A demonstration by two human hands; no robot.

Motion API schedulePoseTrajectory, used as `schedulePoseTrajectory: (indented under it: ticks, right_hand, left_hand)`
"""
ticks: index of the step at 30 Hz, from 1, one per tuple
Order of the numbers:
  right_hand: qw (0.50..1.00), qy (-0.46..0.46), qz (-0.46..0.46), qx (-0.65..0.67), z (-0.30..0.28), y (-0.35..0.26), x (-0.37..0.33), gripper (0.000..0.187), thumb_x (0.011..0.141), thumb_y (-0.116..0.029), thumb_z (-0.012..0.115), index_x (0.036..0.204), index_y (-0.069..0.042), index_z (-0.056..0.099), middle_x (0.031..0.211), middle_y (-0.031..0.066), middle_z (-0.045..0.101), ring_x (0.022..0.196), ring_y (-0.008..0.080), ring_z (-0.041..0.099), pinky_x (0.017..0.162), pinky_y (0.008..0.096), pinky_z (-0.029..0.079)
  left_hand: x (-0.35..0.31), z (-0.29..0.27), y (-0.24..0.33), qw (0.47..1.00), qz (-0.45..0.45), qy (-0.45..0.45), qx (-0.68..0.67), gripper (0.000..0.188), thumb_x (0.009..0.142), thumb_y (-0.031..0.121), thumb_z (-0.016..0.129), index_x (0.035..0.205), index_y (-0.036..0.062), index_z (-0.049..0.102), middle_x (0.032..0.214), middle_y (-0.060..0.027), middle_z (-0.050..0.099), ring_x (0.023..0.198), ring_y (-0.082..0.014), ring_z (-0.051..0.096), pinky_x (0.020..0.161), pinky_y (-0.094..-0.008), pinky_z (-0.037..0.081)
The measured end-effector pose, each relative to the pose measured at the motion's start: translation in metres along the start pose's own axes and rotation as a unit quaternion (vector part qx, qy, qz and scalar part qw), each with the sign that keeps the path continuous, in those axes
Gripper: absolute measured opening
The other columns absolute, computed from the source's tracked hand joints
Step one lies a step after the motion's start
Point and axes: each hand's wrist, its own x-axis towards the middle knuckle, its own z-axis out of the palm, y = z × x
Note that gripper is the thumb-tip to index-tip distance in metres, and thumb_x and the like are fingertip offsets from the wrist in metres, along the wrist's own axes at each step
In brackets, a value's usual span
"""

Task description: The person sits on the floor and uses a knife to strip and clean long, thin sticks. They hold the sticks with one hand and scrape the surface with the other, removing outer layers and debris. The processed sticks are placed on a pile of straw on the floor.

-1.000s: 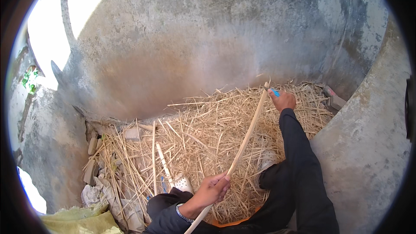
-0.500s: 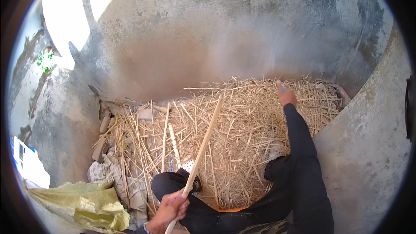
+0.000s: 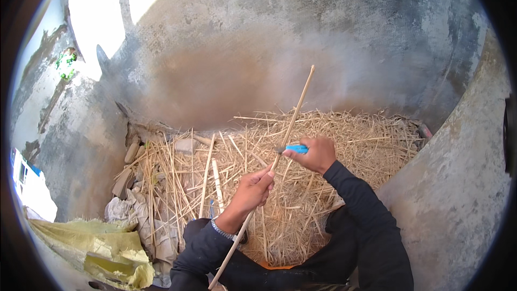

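Observation:
A long, thin, pale bamboo strip (image 3: 298, 109) slants from below my lap up past the shavings, its upper end in front of the wall. My left hand (image 3: 252, 191) is closed round it near its middle, and a bracelet shows at that wrist. Just above, my right hand (image 3: 316, 153) grips a small blue-handled knife (image 3: 295, 149). The knife's dark tip meets the strip a short way beyond my left fingers. How the blade's edge lies cannot be made out.
Pale shavings (image 3: 355, 140) cover the ground around my legs. More strips (image 3: 207, 175) lie to the left, beside crumpled sacking (image 3: 141, 213) and a yellow-green sack (image 3: 91, 237). Worn concrete walls (image 3: 258, 43) enclose the far side and both flanks.
My right hand has come back from the far shavings to the strip, bringing the blue-handled knife. My left hand has moved up and right, and the strip's upper end now stands higher.

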Motion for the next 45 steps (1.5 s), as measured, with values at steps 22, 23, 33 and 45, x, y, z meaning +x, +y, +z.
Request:
schedulePoseTrajectory:
  ticks: [22,23,33,45]
  right_hand:
    - [0.993,0.0,-0.095,-0.069,0.03,0.006,0.014,0.076,0.075,-0.081,0.048,0.048,-0.011,0.058,0.037,0.0055,0.045,0.033,0.0212,0.048,0.036,0.0353,0.037]
    - [0.995,0.011,-0.066,-0.078,0.027,0.019,0.016,0.076,0.075,-0.082,0.048,0.048,-0.011,0.057,0.037,0.0053,0.045,0.032,0.0212,0.048,0.037,0.0354,0.037]
    - [0.993,0.054,-0.017,-0.1,0.015,0.04,0.031,0.076,0.075,-0.08,0.05,0.045,-0.011,0.055,0.038,0.0049,0.046,0.033,0.021,0.047,0.037,0.0364,0.036]
    - [0.977,0.109,-0.108,-0.151,0.014,0.059,0.03,0.076,0.072,-0.085,0.048,0.047,-0.013,0.053,0.039,0.0028,0.043,0.035,0.0192,0.045,0.039,0.0355,0.034]
  left_hand:
    - [0.008,-0.015,-0.009,0.944,0.17,0.068,0.275,0.035,0.096,0.014,0.052,0.129,0.0009,0.054,0.057,-0.0039,0.039,0.054,-0.0064,0.039,0.051,-0.0265,0.037]
    - [0.007,-0.01,-0.003,0.944,0.162,0.067,0.278,0.035,0.096,0.013,0.052,0.128,0.0008,0.054,0.057,-0.0042,0.039,0.054,-0.0066,0.039,0.051,-0.0267,0.037]
    - [-0.01,-0.009,-0.004,0.947,0.169,0.056,0.268,0.037,0.097,0.013,0.053,0.131,-0.0022,0.051,0.061,0.0017,0.033,0.059,-0.0035,0.032,0.052,-0.0225,0.03]
    - [-0.015,-0.003,-0.011,0.943,0.16,0.025,0.289,0.022,0.096,0.008,0.052,0.11,-0.0066,0.059,0.062,-0.0155,0.047,0.053,-0.0151,0.041,0.054,-0.0314,0.039]
